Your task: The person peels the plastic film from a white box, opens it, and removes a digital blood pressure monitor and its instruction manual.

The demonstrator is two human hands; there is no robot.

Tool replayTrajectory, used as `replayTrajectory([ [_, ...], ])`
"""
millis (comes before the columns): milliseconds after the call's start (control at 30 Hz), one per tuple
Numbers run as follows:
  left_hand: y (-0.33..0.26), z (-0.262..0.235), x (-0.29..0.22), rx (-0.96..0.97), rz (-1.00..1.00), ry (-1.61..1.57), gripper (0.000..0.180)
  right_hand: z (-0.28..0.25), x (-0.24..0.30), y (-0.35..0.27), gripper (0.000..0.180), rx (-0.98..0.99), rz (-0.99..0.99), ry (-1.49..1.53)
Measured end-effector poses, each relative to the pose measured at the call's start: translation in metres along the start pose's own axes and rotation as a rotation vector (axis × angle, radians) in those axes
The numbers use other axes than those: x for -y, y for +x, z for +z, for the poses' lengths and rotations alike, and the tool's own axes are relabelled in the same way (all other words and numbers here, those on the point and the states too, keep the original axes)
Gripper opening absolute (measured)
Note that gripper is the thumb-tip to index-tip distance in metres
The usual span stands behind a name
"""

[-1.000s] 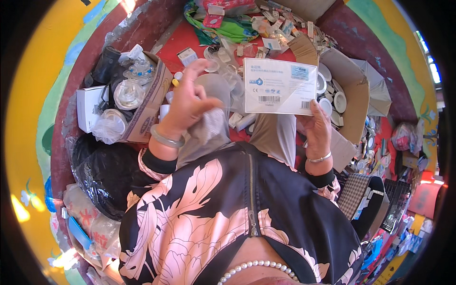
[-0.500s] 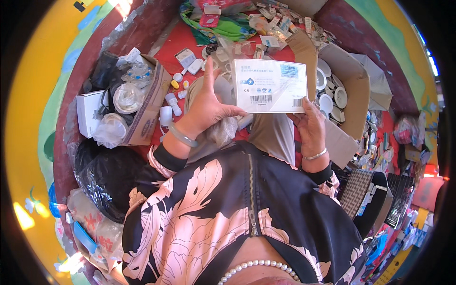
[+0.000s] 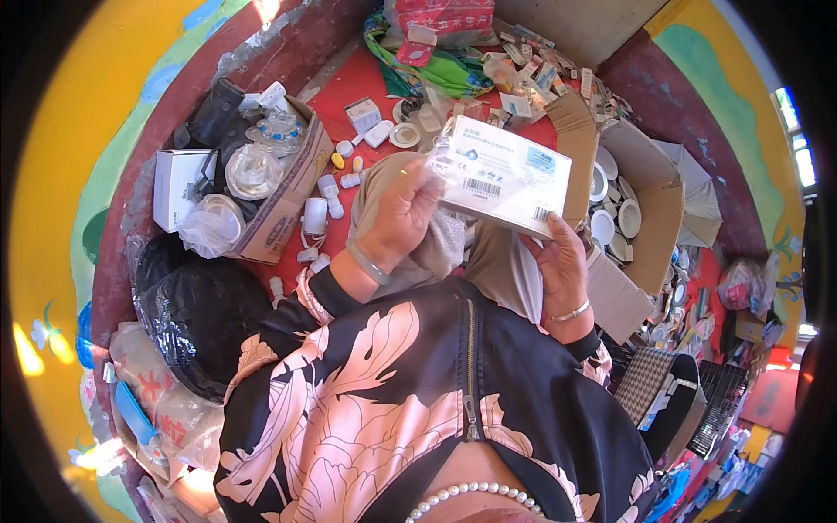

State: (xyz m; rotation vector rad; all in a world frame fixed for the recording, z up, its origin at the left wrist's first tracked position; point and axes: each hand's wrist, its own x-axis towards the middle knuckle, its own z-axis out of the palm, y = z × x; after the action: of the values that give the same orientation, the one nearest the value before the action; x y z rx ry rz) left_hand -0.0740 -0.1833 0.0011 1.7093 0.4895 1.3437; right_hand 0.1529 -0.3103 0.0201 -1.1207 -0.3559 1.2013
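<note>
black bag (image 3: 196,318): shiny, lumpy, on the floor at the person's far left, below the left carton.
white box (image 3: 177,185): small, closed, leaning on the outer side of the left carton.
left carton (image 3: 283,202): open cardboard, stuffed with clear plastic cups and wrapped bits, flap tilted toward the person.
red floor (image 3: 357,83): strewn with small white caps and tubes between left carton and knee.
caps (image 3: 327,185): loose, white, one yellow among them, scattered just beside the left carton.
left hand (image 3: 403,207): raised over the knee, fingers curled, grip closed on the left end of the packet; ring on one finger, bangle on the wrist.
packet (image 3: 504,174): flat white box in clear wrap, blue patch and barcode on its face, held in the air between both hands, tilted down to the right, above the lap.
right hand (image 3: 555,261): under the packet's lower right corner, thumb up on the edge, grip holding the packet; bracelet on the wrist.
green cloth (image 3: 436,70): bunched at the far wall, behind the packet.
right carton (image 3: 649,205): big open cardboard, white round discs inside, just right of the packet.
blouse (image 3: 418,392): black with pink flowers, zip down the middle, fills the lower middle.
</note>
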Motion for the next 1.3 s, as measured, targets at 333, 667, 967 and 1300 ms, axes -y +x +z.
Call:
replayTrajectory([
  [333,-0.013,-0.019,-0.013,-0.076,-0.275,-0.169,0.02,0.025,-0.009,0.0,0.048,0.199,0.134,-0.021],
  [667,0.016,-0.119,-0.002,-0.61,-0.246,-0.352,0.023,0.025,-0.003,-0.01,0.042,0.171,0.148,-0.069],
  [967,-0.062,-0.255,0.021,0.277,-0.755,1.077,0.031,-0.018,0.008,-0.003,0.059,0.187,-0.023,-0.09],
  [1300,-0.07,-0.169,-0.017,0.218,-0.493,1.027,0.026,0.007,-0.001,0.014,0.072,0.294,-0.1,-0.057],
])
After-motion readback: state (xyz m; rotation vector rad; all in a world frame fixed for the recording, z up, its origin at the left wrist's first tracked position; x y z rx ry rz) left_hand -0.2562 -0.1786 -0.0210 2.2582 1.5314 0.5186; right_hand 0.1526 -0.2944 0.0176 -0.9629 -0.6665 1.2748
